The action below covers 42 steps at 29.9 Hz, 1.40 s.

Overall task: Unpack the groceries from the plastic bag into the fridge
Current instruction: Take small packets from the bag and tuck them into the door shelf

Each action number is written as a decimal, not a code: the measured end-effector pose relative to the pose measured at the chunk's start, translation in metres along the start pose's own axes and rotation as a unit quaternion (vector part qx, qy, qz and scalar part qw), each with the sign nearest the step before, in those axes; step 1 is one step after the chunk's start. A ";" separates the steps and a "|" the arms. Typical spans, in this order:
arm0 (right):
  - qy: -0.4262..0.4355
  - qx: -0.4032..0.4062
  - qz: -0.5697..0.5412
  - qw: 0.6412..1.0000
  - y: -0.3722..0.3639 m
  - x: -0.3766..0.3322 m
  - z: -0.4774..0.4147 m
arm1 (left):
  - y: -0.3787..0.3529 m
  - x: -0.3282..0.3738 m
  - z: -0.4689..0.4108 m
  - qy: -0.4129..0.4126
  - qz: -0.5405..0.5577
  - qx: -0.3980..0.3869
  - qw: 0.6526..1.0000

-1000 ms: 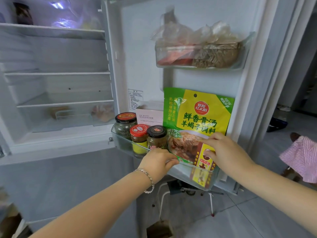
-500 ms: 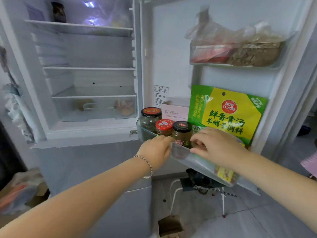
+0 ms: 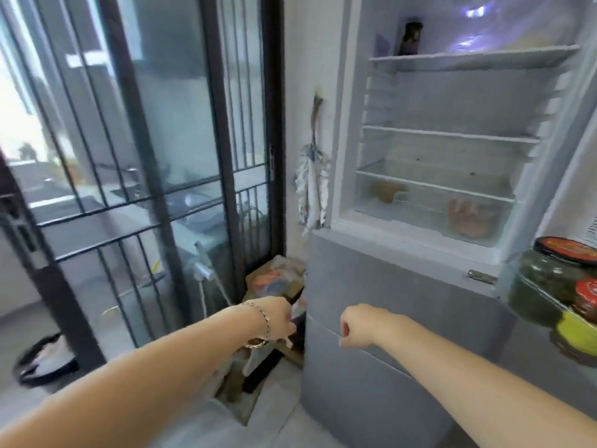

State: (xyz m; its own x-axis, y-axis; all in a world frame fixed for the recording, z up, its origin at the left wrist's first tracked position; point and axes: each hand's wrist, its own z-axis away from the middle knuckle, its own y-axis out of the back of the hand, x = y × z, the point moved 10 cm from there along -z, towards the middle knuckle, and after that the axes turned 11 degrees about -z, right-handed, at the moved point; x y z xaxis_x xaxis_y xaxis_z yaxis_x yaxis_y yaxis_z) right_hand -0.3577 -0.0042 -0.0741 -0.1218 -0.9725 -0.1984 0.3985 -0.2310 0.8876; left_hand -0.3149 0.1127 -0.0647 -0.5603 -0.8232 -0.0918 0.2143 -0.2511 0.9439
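The fridge [image 3: 403, 286] stands open on the right, with white shelves [image 3: 452, 134] and a clear drawer [image 3: 429, 211] holding two blurred items. At the right edge, the door bin [image 3: 529, 292] carries a dark-lidded jar [image 3: 549, 273] and a red-lidded jar [image 3: 586, 300]. My left hand [image 3: 279, 320], with a bracelet at the wrist, hangs with curled fingers in front of the gap left of the fridge. My right hand [image 3: 357, 324] is a loose fist in front of the grey lower door. Neither holds anything I can see. A crumpled plastic bag [image 3: 274, 281] lies on the floor in that gap.
A black-framed glass sliding door [image 3: 155, 156] fills the left side. A patterned cloth [image 3: 311, 185] hangs on the wall beside the fridge. Cardboard and dark clutter [image 3: 258, 367] sit under my left hand. A round black basin [image 3: 45, 360] rests on the floor at far left.
My view has swung left, away from the door bin. Both hands have let go of the green-and-yellow packet, now out of view, and dropped low in front of the fridge's lower door.
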 end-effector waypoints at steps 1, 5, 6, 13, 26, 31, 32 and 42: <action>0.039 -0.016 0.017 0.999 -0.007 -0.026 -0.007 | -0.010 -0.025 0.016 0.046 0.016 0.001 0.999; 0.171 -0.060 0.072 0.981 -0.040 -0.123 -0.009 | -0.072 -0.105 0.120 0.245 0.108 0.009 0.963; 0.203 -0.069 0.084 0.973 -0.051 -0.147 -0.002 | -0.091 -0.115 0.154 0.293 0.130 0.005 0.947; 0.362 -0.176 0.129 0.906 -0.171 -0.293 0.115 | -0.220 -0.102 0.426 0.559 0.211 -0.050 0.800; 0.614 -0.225 0.338 0.677 -0.417 -0.453 0.534 | -0.333 0.107 0.895 0.813 0.265 -0.042 0.517; 0.670 -0.237 0.366 0.601 -0.499 -0.490 0.705 | -0.375 0.199 1.062 0.866 0.245 -0.044 0.434; 0.684 -0.244 0.358 0.586 -0.513 -0.497 0.737 | -0.382 0.214 1.091 0.873 0.246 -0.038 0.419; 0.786 -0.245 0.311 0.476 -0.609 -0.593 0.942 | -0.413 0.258 1.288 0.937 0.153 0.067 0.308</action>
State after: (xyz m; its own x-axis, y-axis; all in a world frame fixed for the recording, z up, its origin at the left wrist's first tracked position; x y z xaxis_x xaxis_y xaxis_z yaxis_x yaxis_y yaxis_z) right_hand -1.3842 0.7405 -0.1055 0.8348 0.4099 -0.3676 0.1241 0.5103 0.8510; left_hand -1.5785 0.6599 -0.0700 0.9413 0.3208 0.1051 -0.0779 -0.0966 0.9923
